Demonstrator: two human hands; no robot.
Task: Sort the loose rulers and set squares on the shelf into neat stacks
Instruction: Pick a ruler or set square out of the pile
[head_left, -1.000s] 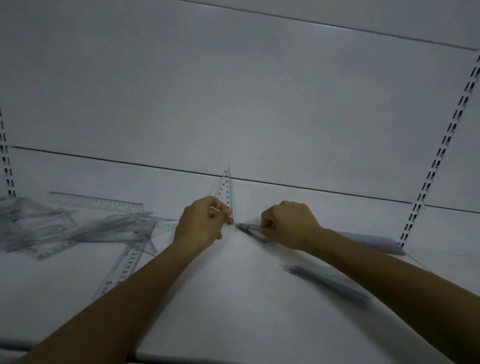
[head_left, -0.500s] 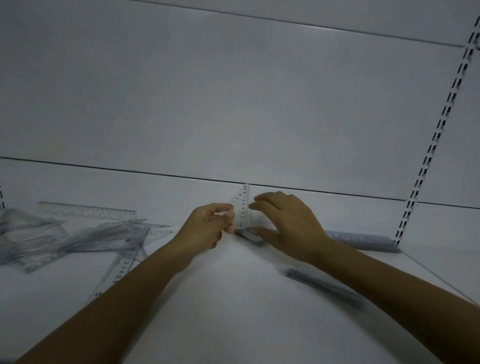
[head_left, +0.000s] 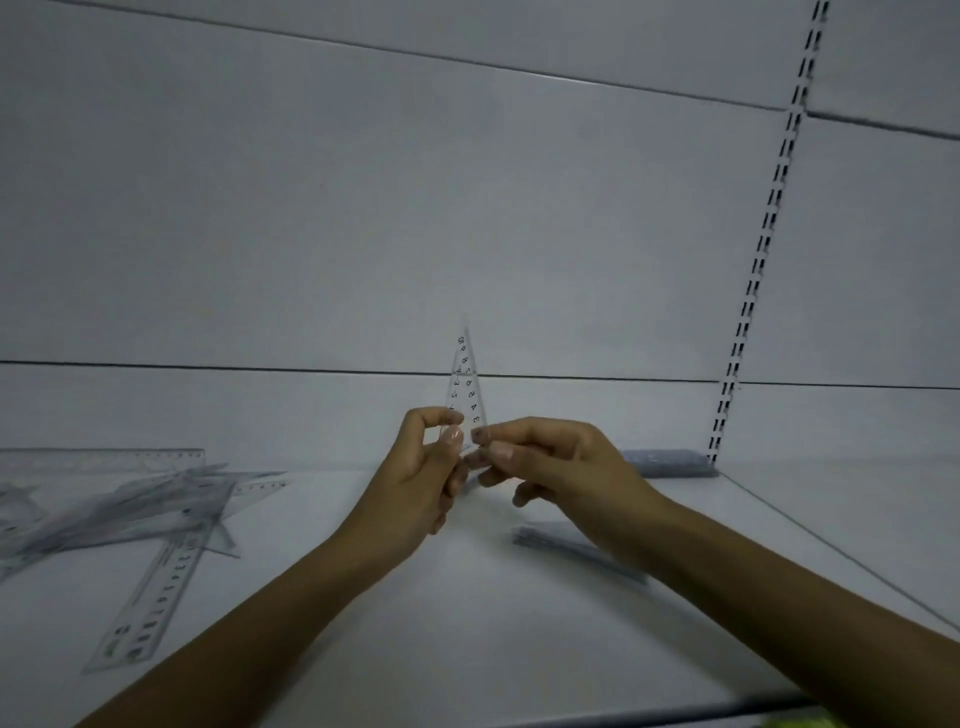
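A small clear set square (head_left: 466, 384) stands upright in mid-air at the centre of the view, its point up and its printed numbers showing. Both hands hold it by its lower edge. The left hand (head_left: 415, 483) has a closed grip, thumb and forefinger pinching the lower left corner. The right hand (head_left: 561, 467) does the same at the lower right corner, with its other fingers loosely curled.

Just beneath the right hand, a low grey stack (head_left: 550, 540) lies on the white shelf (head_left: 415, 649). A second stack (head_left: 670, 464) sits far right against the back wall, at the foot of a slotted upright (head_left: 769, 234). Well apart, at the left, a loose pile (head_left: 130, 509) of clear rulers and set squares lies criss-crossed, with one long ruler (head_left: 150, 597) angled toward the near edge.

The step in hand appears to be turning this piece to match a stack. Next it likely needs laying flat, edges lined up, on whichever stack holds its shape; blur hides which one that is.
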